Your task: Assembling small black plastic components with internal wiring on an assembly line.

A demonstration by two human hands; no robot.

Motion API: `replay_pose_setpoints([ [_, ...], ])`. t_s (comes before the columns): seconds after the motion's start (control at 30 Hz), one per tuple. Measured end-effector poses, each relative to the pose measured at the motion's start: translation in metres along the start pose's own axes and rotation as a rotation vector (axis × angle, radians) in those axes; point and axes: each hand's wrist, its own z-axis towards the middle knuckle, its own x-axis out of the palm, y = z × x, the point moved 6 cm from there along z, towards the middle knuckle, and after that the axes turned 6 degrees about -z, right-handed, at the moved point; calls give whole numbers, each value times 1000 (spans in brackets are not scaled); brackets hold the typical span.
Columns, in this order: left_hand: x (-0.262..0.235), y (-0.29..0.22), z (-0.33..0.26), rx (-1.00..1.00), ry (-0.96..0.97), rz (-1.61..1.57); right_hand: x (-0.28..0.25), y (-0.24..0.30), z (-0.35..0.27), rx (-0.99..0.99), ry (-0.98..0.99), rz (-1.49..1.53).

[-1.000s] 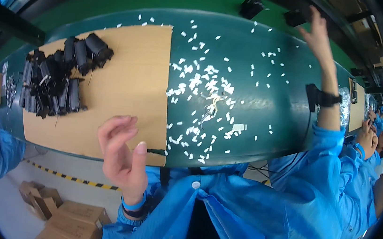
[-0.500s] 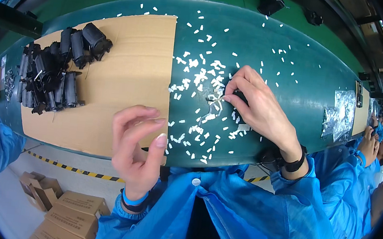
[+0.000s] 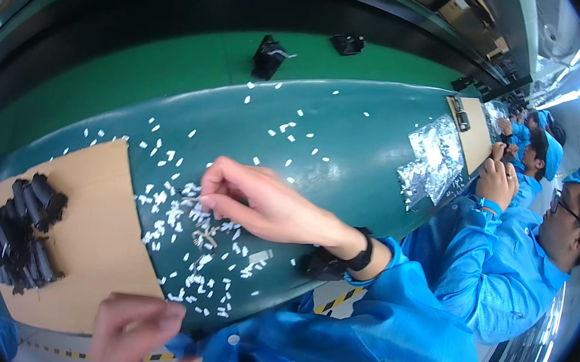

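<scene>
My right hand (image 3: 259, 202) hovers low over the scattered small white pieces (image 3: 173, 214) on the green tabletop. Its thumb and forefinger are pinched together at the pile's upper part; whatever lies between them is too small to name. Thin tangled wire-like bits (image 3: 206, 237) lie among the pieces just below that hand. At the lower edge, my left hand (image 3: 133, 331) is blurred by motion, with its fingers bent and its thumb apart. Nothing shows in it. It is nearest the front edge of a brown cardboard sheet (image 3: 105, 231).
Black cylindrical parts (image 3: 30, 205) are heaped on the cardboard. Beyond the table's far edge lie a black part (image 3: 269, 58) and another dark piece (image 3: 348, 44). Clear plastic bags (image 3: 435, 158) rest to the right, beside a person in blue (image 3: 489, 254). A small pale strip (image 3: 260, 257) sits below my right wrist.
The view has swung to the right, so the cardboard and white pieces appear farther left. My right hand stays pinched over the pieces; my left hand appears lower, its fingers more bent.
</scene>
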Motion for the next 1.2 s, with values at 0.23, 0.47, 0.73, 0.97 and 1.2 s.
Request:
replay_pose_setpoints([
  [0.23,10,75,50,-247,-174,-49,12,-31,10,2,-51,483],
  [0.47,32,120,67,-448,-110,-35,9,-26,6,-132,-122,455],
  [0.73,28,124,68,-373,-43,-18,8,-24,7,-170,-101,323],
  [0.97,18,119,63,-465,-69,89,16,-26,9,-106,-133,513],
  [1.2,9,113,59,-463,-50,157,20,-18,11,-114,-113,530],
])
